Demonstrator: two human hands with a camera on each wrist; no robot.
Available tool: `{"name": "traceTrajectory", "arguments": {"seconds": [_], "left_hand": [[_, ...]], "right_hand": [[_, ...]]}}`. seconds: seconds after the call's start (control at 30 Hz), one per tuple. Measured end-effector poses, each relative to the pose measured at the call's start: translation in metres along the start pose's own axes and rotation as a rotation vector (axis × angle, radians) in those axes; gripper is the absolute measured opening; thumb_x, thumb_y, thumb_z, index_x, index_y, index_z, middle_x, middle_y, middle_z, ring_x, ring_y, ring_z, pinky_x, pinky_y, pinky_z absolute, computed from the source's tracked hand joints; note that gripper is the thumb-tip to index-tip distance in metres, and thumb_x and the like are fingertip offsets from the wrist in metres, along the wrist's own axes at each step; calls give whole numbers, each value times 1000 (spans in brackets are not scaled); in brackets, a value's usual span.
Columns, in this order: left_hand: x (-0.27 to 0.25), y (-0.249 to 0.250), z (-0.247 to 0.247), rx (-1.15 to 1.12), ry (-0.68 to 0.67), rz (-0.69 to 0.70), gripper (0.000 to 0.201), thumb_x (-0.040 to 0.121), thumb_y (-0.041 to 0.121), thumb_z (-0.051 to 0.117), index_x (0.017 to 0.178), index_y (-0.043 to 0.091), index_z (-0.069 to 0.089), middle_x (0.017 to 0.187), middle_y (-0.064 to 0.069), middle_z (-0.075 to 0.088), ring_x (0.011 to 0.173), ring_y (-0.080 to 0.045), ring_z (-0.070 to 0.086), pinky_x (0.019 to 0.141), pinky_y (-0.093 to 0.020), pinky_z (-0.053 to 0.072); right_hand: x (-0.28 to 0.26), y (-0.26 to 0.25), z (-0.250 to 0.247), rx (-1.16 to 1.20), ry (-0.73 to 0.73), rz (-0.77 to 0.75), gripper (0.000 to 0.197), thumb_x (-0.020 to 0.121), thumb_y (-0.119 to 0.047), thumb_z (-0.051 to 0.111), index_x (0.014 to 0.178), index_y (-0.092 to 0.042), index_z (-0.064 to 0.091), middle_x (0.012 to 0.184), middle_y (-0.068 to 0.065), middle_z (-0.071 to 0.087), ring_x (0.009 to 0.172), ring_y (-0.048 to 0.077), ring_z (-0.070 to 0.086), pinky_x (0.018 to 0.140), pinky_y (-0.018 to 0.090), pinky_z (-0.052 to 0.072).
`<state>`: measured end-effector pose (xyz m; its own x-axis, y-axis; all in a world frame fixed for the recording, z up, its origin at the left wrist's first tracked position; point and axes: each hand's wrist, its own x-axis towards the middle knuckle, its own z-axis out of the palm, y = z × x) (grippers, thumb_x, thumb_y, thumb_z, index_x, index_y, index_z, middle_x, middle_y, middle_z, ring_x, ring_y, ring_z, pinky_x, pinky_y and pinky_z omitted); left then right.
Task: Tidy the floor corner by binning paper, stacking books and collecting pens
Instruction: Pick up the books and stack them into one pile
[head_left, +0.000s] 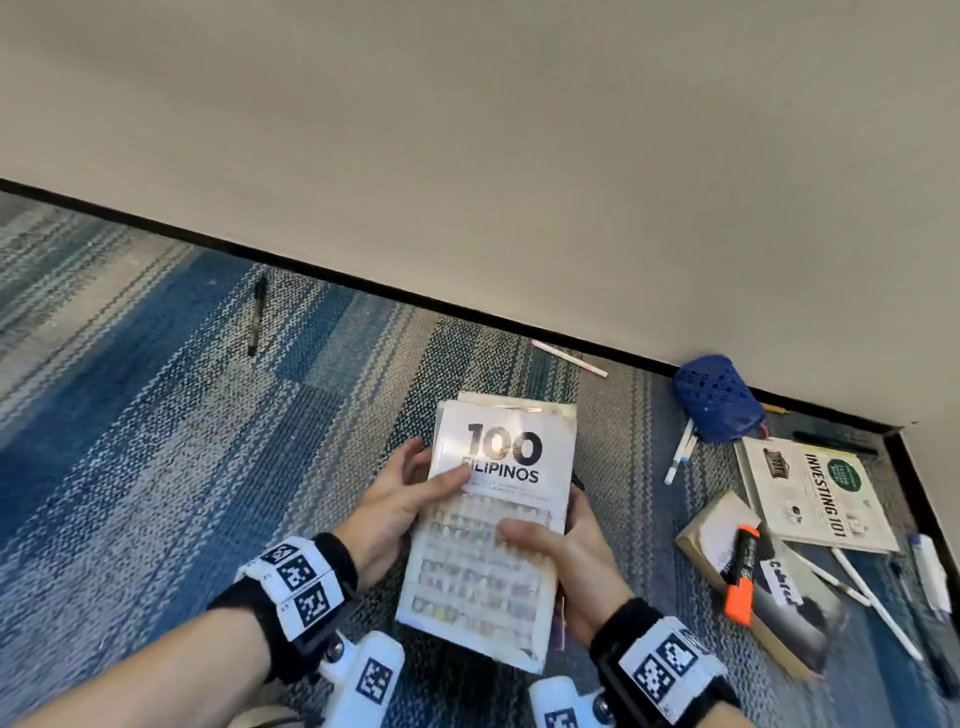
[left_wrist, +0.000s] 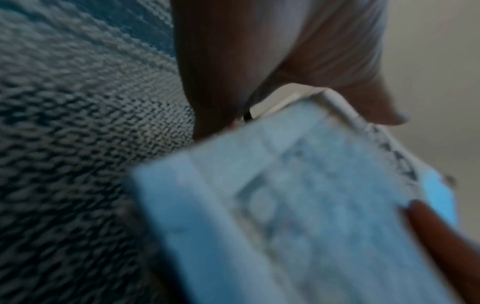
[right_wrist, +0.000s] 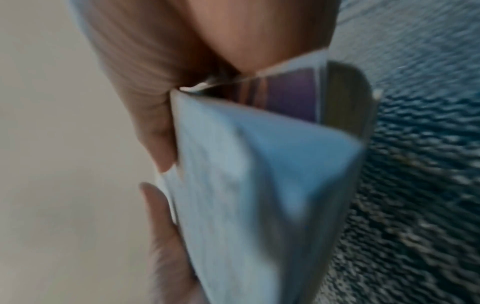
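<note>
Both hands hold a small stack of books above the carpet. The top one is the white "100 Filipinos" book (head_left: 493, 525). My left hand (head_left: 410, 499) grips the stack's left edge with its thumb on the cover. My right hand (head_left: 550, 551) grips the right edge, thumb across the cover. In the left wrist view the stack (left_wrist: 298, 205) is a blurred pale blue block. The right wrist view shows the stack (right_wrist: 259, 195) with a purple spine beneath. The "Investing 101" book (head_left: 815, 493) and a grey book (head_left: 779, 597) lie on the floor at right.
A black pen (head_left: 257, 314) lies far left on the striped carpet, a pink pencil (head_left: 569, 358) near the black skirting. A blue pouch (head_left: 719, 397), an orange highlighter (head_left: 743, 571) and several white pens (head_left: 680, 457) are scattered at right by the wall corner.
</note>
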<state>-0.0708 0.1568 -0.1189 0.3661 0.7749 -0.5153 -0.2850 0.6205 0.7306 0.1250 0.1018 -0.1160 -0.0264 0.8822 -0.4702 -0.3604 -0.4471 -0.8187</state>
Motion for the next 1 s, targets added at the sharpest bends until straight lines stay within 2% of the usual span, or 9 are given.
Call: {"name": "traceTrajectory", "arguments": {"seconds": [0.07,0.2,0.37,0.5,0.67,0.73,0.83,0.9,1.0], "left_hand": [[0,17,0,17,-58,11,119,41,37,97,141,14,37,127,-16,62,106,-36,66,82,-47,57],[-3,49,10,199,-190,152,96,49,24,93,132,14,46,118,-15,67,106,-35,66,87,-50,55],[-5,51,13,500,-221,435,106,52,7,92,132,32,27,123,1,61,117,-11,60,92,-23,52],[-3,19,-13,428,-250,281,111,49,6,94,131,41,28,131,-7,56,126,-21,54,98,-38,50],[7,20,-18,386,-249,268,102,61,-20,78,127,40,28,131,-14,52,121,-17,56,90,-26,53],[11,27,-16,412,-251,285,103,59,-5,86,124,51,30,133,-9,53,123,-17,55,95,-33,52],[7,34,-19,506,-208,282,97,57,14,91,128,44,31,127,-3,59,119,-14,58,99,-40,50],[3,35,-21,513,-122,268,93,55,27,92,128,40,36,120,0,65,110,-12,64,93,-43,53],[4,25,-20,390,15,185,85,58,46,87,130,31,44,109,0,72,95,-18,72,84,-43,56]], "right_hand": [[-4,-13,7,19,-54,-76,86,58,9,77,132,-14,39,111,16,70,98,36,69,73,46,58],[-5,-30,10,-136,-113,-229,87,64,8,77,136,-15,35,122,14,65,110,32,65,85,43,56],[2,-23,2,-369,-79,-282,83,65,-17,85,134,1,42,118,4,69,111,18,65,87,26,54],[4,-15,2,-596,-106,-224,99,62,-32,89,140,-11,32,128,-5,62,120,6,58,101,26,47],[20,-17,-1,-755,-91,-196,93,64,-22,88,139,-10,35,128,-4,60,120,5,56,103,31,47],[27,-22,-2,-795,-98,-207,91,65,-26,88,139,-14,37,128,-5,61,121,9,56,104,39,47],[28,-29,-2,-763,-75,-199,90,63,-27,89,137,-16,40,127,0,63,121,18,58,102,49,47],[24,-34,1,-692,-78,-176,85,65,-26,89,135,-17,42,126,2,64,119,21,60,98,47,50],[21,-33,14,-630,-47,-158,72,74,-45,79,133,-26,43,122,-8,65,110,8,64,90,32,55]]}}
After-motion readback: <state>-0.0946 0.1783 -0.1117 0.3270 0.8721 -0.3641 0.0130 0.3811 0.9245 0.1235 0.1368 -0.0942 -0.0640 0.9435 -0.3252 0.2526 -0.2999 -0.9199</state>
